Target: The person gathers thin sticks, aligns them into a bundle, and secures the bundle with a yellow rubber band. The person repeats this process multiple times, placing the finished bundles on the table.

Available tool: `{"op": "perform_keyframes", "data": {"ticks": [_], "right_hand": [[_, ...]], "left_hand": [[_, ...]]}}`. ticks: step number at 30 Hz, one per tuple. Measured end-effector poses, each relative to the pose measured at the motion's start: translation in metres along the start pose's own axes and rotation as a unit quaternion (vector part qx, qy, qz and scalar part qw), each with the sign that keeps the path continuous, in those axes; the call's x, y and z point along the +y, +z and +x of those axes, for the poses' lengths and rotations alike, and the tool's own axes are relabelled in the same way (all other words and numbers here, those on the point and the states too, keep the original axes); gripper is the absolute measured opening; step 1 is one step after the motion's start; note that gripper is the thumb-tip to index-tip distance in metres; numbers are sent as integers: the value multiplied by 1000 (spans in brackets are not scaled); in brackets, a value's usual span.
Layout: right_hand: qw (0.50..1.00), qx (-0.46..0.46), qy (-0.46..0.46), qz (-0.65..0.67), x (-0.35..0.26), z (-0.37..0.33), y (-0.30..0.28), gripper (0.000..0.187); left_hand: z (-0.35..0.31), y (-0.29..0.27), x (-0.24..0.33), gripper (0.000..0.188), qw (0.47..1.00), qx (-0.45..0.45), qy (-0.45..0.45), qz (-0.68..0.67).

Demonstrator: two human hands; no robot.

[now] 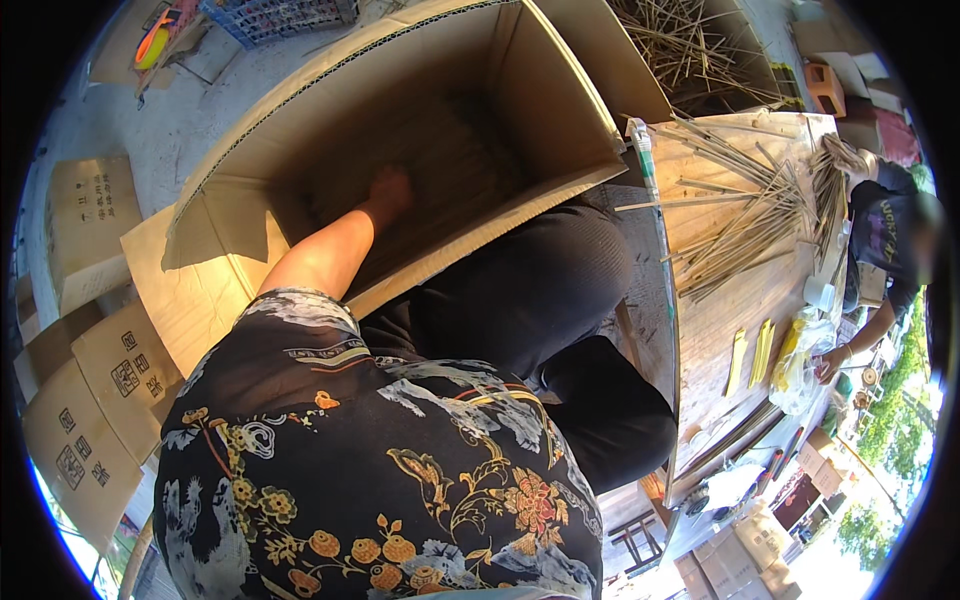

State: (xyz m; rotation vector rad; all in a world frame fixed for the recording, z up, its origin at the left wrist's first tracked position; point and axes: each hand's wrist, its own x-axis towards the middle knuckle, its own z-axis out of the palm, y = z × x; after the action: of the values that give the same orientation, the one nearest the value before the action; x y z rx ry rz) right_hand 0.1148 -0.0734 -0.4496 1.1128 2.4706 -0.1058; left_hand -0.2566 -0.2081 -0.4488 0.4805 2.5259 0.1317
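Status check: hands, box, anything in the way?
Left hand inside open cardboard box, hold unclear in shadow; right hand out of view. Box mouth faces the viewer. Black-trousered leg close by the box's near edge, possibly limiting room.

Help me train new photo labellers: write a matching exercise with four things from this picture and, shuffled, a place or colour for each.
Things
1. Left hand
2. Plastic crate
3. Yellow strips
4. Patterned shirt

Places and colours
A. On the wooden table, beside a clear plastic bag
B. Black, with flowers
C. Inside the open cardboard box
D. Blue, at the picture's upper edge

Right pairs: 1-C, 2-D, 3-A, 4-B
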Motion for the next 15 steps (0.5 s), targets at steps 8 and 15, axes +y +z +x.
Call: {"op": "perform_keyframes", "data": {"ticks": [8,15], "right_hand": [[989,75,5,-124,-1,-10,33,20],[883,318,130,-319,0,-23,79,20]], "left_hand": [[4,12,-5,39,998,7,55,-40],[13,21,-19,31,977,20,103,-184]]}}
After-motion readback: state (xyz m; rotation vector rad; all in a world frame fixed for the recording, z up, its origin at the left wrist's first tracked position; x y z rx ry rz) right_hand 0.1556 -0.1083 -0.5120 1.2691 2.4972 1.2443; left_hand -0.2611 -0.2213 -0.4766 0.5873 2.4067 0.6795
